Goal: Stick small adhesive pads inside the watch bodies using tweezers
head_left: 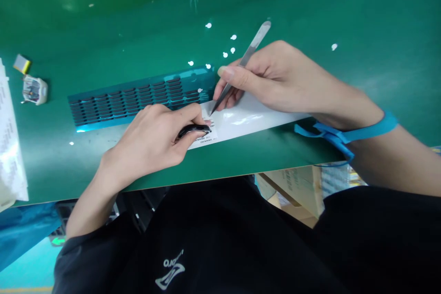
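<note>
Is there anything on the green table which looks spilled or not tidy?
Small white tabs lie scattered on the green table, mostly near the tweezers; that looks untidy. I see no spill.

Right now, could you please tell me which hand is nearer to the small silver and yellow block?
Left. The left hand is right of the block and closer to the person; the right hand is much farther right.
</note>
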Demonstrator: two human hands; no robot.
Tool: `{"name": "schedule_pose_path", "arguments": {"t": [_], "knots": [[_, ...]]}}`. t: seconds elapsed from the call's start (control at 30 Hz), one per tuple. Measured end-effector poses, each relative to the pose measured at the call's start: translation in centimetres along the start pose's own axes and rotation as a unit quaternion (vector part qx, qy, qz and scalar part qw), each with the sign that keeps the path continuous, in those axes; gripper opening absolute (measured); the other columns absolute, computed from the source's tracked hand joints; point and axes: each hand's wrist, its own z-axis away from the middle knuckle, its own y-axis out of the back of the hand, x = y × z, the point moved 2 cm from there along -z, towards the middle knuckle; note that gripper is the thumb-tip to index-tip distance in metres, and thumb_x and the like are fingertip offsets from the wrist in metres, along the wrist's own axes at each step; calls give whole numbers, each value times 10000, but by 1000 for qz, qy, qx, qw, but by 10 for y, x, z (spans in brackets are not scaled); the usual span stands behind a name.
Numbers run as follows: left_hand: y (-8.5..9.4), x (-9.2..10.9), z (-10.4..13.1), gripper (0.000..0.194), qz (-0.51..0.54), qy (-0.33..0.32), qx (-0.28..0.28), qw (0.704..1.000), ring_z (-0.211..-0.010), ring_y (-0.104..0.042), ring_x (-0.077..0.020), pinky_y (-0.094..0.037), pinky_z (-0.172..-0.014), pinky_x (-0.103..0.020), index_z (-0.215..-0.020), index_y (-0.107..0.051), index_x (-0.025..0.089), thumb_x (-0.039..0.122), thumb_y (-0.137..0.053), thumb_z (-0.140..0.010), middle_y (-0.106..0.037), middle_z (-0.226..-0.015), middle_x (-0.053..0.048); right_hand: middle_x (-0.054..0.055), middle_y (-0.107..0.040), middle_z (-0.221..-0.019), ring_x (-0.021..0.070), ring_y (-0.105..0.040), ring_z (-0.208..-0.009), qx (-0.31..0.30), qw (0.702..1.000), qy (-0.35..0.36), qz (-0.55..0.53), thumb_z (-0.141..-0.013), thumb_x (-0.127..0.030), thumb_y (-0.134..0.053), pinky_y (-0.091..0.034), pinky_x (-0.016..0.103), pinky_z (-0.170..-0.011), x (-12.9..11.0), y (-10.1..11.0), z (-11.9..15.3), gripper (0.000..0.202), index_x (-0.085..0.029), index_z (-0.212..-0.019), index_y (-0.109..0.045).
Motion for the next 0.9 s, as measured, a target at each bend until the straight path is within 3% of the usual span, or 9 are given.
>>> {"name": "schedule_pose_path", "arguments": {"t": [0.17, 0.23, 0.3, 0.37, 0.43, 0.5, 0.57, 0.73, 0.9], "knots": [[5, 7, -1, 204, -25, 30, -40, 998, -644, -704, -175, -442, -639, -290, -1125, -785, 241, 217, -621, -1006, -859, -948, 15, 53, -859, -865, 193, -828, -827, -39, 996, -38, -75, -1015, -656, -718, -678, 257, -708, -1, 7, -1, 482, -246, -821, -880], [5, 7, 0, 218, -25, 11, -29, 999, -600, -680, -152, -425, -627, -281, -1141, -793, 235, 190, -636, -995, -854, -924, 20, 56, -855, -858, 190, -827, -796, -13, 991, -58, -117, -1004, -639, -747, -694, 254, -708, -3, 9, -1, 438, -253, -850, -884], [3, 7, 0, 218, -11, -17, -7, 1000, -572, -668, -132, -423, -612, -272, -1130, -804, 230, 166, -651, -989, -846, -890, 23, 53, -852, -864, 178, -814, -734, 44, 987, -30, -150, -975, -599, -806, -693, 241, -654, -8, 11, -1, 365, -273, -828, -877], [-1, 8, -1, 177, 30, -34, 41, 998, -574, -676, -118, -454, -615, -264, -1087, -816, 223, 168, -677, -993, -836, -864, 19, 45, -848, -857, 173, -797, -674, 110, 980, 21, -167, -927, -546, -877, -679, 237, -574, -13, 9, -1, 286, -282, -816, -871], [-5, 8, -2, 108, 118, -26, 132, 984, -563, -682, -109, -495, -597, -253, -1045, -821, 206, 215, -726, -995, -816, -814, 14, 37, -836, -809, 167, -771, -611, 175, 965, 52, -188, -935, -503, -884, -652, 248, -503, -18, 4, 2, 263, -258, -840, -865], [-10, 7, -3, 105, 227, 3, 219, 949, -537, -688, -105, -525, -538, -238, -1051, -820, 189, 238, -758, -983, -803, -801, 10, 29, -819, -760, 164, -748, -572, 220, 951, 63, -207, -991, -466, -834, -626, 265, -465, -22, -4, 5, 263, -231, -872, -848], [-15, 7, -4, 146, 315, 20, 251, 915, -528, -708, -111, -557, -494, -230, -1095, -816, 176, 229, -766, -968, -807, -830, 1, 24, -809, -742, 171, -755, -583, 251, 942, 77, -208, -1054, -403, -762, -617, 278, -466, -26, -12, 10, 270, -224, -861, -822], [-21, 8, -6, 349, 429, 9, 169, 887, -660, -803, -164, -710, -643, -284, -1221, -795, 175, 206, -868, -881, -848, -996, -40, 9, -796, -717, 168, -810, -655, 268, 942, 118, -166, -1111, -248, -642, -632, 240, -531, -35, -24, 16, 330, -182, -825, -792], [-25, 6, -7, 416, 480, -9, 167, 861, -800, -859, -205, -755, -762, -302, -1219, -796, 175, 124, -908, -821, -861, -1047, -38, -15, -788, -712, 157, -794, -617, 224, 957, 108, -151, -1097, -194, -634, -613, 230, -512, -38, -27, 16, 333, -214, -799, -781]]}}
